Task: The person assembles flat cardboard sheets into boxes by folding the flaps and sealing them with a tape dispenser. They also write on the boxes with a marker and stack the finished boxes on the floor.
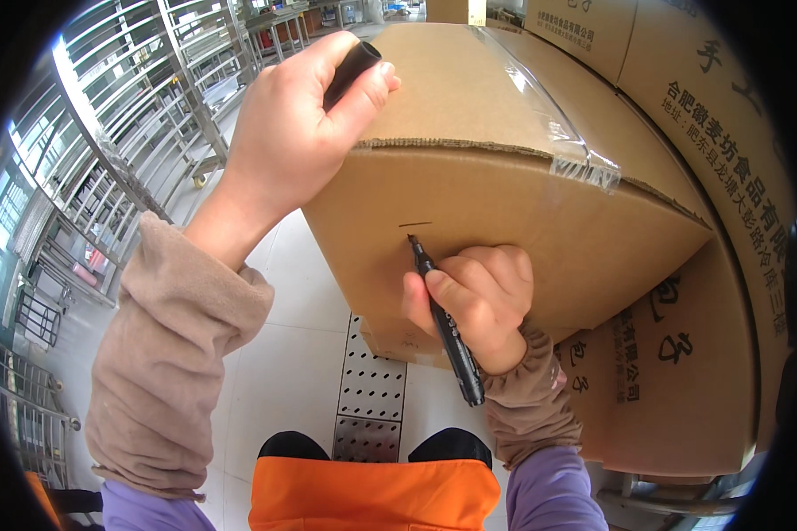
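A black marker pen (443,319) is gripped in my right hand (483,296), its tip at the side of a brown cardboard box (505,199). Just above the tip runs one short dark stroke (415,224). My left hand (288,124) is closed around the black pen cap (354,71) and rests by the box's upper left edge. Clear tape (540,97) covers the top seam and folds down over the near edge. The palm side of my left hand is hidden.
More printed cardboard boxes (717,106) stand stacked along the right. Metal racks (133,97) line the left side. A perforated metal drain cover (372,389) runs through the white tiled floor (279,354). My orange apron (372,496) shows below.
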